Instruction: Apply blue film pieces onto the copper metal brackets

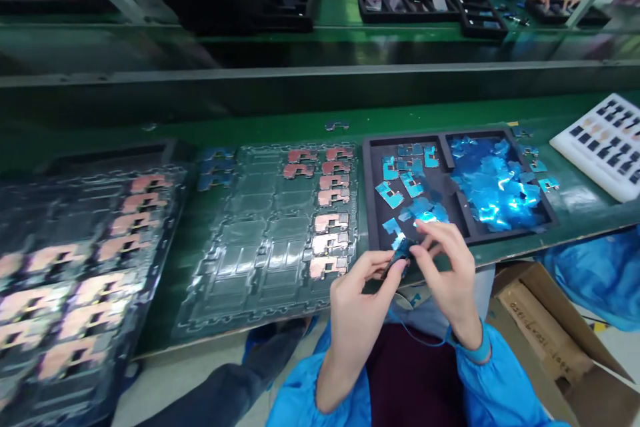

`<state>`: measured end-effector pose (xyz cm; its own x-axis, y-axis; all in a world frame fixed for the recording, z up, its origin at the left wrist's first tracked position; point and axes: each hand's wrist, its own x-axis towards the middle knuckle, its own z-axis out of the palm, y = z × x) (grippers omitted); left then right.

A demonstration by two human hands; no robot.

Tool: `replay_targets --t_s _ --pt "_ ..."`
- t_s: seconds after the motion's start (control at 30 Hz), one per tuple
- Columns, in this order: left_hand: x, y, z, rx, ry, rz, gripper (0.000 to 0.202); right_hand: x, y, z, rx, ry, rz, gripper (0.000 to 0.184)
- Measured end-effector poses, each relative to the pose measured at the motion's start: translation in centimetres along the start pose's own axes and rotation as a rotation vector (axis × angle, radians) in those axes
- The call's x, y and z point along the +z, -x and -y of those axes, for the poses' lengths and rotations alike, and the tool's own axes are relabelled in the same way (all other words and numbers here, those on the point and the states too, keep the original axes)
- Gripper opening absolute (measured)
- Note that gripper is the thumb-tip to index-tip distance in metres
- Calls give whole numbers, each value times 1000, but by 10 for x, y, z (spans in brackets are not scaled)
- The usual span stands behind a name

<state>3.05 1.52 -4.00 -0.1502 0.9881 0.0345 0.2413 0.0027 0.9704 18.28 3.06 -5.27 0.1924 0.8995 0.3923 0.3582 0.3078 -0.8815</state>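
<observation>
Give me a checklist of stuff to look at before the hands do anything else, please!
1. Left hand holding the small dark part: ok.
2. Right hand at that part's edge: ok.
3. Blue wristband worn: ok.
4. Blue film pieces only in the black tray's right compartment: not ok, some lie in the left one too.
5. No film on the held part: cannot tell, the hands partly cover it.
</observation>
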Motion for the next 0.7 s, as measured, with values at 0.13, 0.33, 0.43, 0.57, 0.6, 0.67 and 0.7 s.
replay_targets --t_s 0.13,0.33,0.43,0.57,0.6,0.67,0.7 --pt "3 4 2 -24 66 58 6 -8 7 4 -268 241 -98 26" --pt "-2 4 -3 -240 325 247 18 -14 6 6 -325 248 -121 35" --pt "-3 2 0 -318 438 292 23 -16 4 7 -358 230 -95 36" --pt "0 3 4 -450 601 352 38 -21 6 6 -443 273 -83 41" --pt "0 3 4 -479 631 364 41 -23 7 5 -477 301 -81 43" --pt "1 3 2 -521 674 375 43 -28 10 4 -548 368 -59 47" --pt "2 3 0 -533 693 372 43 -31 12 4 -581 400 -35 47"
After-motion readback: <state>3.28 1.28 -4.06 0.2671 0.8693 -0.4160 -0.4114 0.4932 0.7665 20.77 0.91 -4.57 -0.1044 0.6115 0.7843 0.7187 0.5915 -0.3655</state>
